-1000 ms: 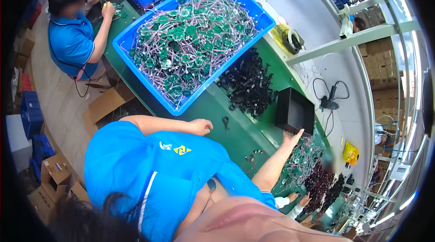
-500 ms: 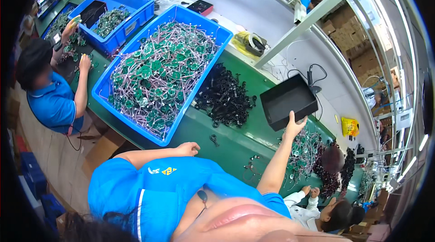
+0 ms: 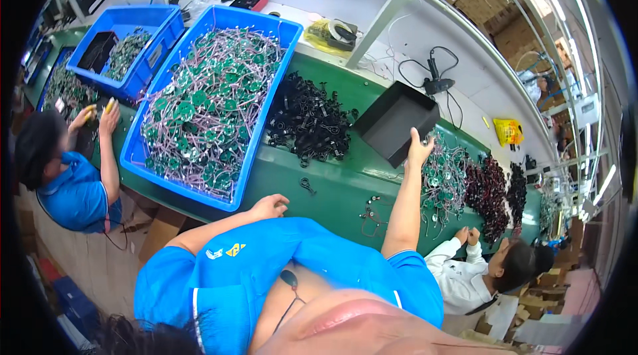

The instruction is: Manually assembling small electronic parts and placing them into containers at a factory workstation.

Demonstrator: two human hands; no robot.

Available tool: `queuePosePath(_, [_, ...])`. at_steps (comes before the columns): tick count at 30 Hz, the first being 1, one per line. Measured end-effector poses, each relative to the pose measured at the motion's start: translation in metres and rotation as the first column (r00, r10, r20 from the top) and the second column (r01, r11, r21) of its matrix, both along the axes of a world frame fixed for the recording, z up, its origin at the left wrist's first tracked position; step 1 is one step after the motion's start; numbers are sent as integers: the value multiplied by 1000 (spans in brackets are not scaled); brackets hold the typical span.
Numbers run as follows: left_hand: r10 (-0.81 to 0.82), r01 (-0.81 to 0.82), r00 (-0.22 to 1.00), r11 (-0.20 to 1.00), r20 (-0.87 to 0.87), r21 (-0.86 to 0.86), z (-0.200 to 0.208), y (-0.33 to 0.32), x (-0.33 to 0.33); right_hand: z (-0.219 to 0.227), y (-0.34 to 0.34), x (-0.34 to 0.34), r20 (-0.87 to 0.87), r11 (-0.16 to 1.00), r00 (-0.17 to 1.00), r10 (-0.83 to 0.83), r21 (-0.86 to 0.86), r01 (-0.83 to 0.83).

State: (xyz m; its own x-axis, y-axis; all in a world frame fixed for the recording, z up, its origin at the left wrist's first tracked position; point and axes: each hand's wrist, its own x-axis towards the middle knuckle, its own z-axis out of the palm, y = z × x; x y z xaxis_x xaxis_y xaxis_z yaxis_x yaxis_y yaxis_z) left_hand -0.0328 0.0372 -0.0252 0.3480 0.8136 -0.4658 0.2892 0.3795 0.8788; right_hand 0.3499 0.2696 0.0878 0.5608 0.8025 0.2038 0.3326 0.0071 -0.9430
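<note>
An open black box [image 3: 399,119] sits at an angle on the far half of the green bench. My right hand [image 3: 417,150] grips its near right corner, thumb up against the wall. Left of the box lies a heap of black looped cable parts [image 3: 309,116]. My left hand [image 3: 270,207] rests near the bench's front edge, fingers loosely curled in and no object showing in them. Just beyond its fingertips is a single black loop part [image 3: 306,186]. A big blue bin [image 3: 244,179] full of green round circuit boards with pinkish wires stands to the left.
Right of the box are piles of wired green boards [image 3: 444,185] and dark red parts [image 3: 488,195]. A co-worker in white [image 3: 458,275] sits at right; another in blue [image 3: 76,185] works at left beside a second blue bin [image 3: 156,56]. A metal post [image 3: 392,12] rises behind the bench.
The whole view has swung, so the scene sits further left. The black box, still in my right hand, is slightly nearer the black heap. My left hand keeps its place by the bench edge.
</note>
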Motion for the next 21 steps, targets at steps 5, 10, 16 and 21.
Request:
queuePosePath(5, [167, -167, 985, 986, -39, 9, 16, -6, 2, -69, 10, 56, -848, 986, 523, -89, -149, -73])
queuePosePath(10, [-34, 72, 988, 964, -151, 256, 9, 3, 11, -122, -12, 89, -908, 923, 280, -312, -360, -137])
queuePosePath(16, [-10, 37, 993, 973, -117, 228, 20, 4, 2, -95, 17, 64, -785, 878, 499, -368, -470, -92])
queuePosePath(21, [-40, 55, 997, 966, -62, 252, 20, 6, 7, -81, 16, 54, -718, 888, 622, -313, -453, -75])
